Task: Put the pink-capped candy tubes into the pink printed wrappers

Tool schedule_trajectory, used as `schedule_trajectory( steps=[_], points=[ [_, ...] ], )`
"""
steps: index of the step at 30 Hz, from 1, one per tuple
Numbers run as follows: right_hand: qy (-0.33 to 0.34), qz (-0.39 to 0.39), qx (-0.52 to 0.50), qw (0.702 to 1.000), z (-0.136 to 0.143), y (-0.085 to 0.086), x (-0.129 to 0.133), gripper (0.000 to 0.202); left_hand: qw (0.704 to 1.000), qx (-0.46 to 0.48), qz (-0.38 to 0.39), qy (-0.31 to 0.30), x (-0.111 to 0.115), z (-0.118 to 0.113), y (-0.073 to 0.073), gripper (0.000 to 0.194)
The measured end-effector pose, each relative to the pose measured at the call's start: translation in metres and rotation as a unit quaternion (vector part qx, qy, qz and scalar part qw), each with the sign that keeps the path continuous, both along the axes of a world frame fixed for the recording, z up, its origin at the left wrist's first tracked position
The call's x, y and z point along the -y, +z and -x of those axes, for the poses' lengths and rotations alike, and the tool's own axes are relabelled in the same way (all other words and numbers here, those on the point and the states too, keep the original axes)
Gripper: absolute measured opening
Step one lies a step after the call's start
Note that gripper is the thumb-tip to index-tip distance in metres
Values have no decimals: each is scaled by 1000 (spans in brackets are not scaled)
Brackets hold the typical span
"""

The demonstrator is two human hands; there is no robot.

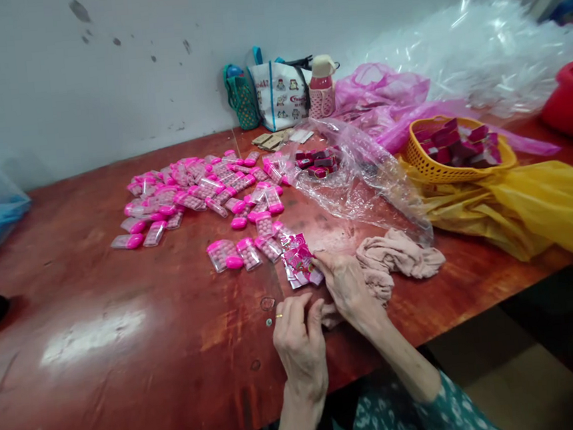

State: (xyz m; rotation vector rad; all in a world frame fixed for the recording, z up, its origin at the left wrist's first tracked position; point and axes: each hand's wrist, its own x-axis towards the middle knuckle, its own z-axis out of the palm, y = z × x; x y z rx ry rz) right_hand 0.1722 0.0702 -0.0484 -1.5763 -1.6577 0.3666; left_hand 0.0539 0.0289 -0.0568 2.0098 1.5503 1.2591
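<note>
My right hand (347, 284) is at a small stack of pink printed labels (296, 257), its thumb and fingertips pinched at the right edge of the stack. Nearer the table's front edge, my left hand (300, 341) has its fingers curled in toward the thumb and wears a gold ring; whatever is between the fingertips is hidden. Just left of the labels lie several small clear containers (248, 253) with bright pink caps and pink balls inside. A larger heap of the same containers (193, 183) spreads behind them. A crumpled beige cloth (400, 253) lies beside and partly under my right hand.
A clear plastic bag (363, 175) holds dark red pieces (318, 161). To its right, a yellow basket (425, 161) holds similar pieces, by a yellow plastic sheet (526, 204). A printed bag (281, 98) and a bottle (322, 88) stand against the wall. A red tub (572, 103) is far right.
</note>
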Motion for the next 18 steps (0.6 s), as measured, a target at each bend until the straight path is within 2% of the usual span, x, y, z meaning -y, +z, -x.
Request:
schedule_trajectory(
  steps=[6, 9, 12, 15, 18],
  points=[
    [-45, 18, -45, 998, 5, 12, 5, 26, 995, 88, 32, 36, 1, 5, 1, 9],
    [-51, 29, -83, 995, 6, 19, 14, 26, 972, 200, 103, 67, -3, 9, 6, 13],
    [6, 87, -170, 982, 11, 28, 26, 30, 907, 362, 210, 53, -11, 14, 17, 27],
    [59, 114, -218, 967, 19, 34, 34, 29, 826, 496, 269, 5, -18, 17, 31, 24],
    [56, 78, -188, 978, 26, 33, 38, 26, 791, 551, 264, -22, -18, 20, 43, 18]
  ],
)
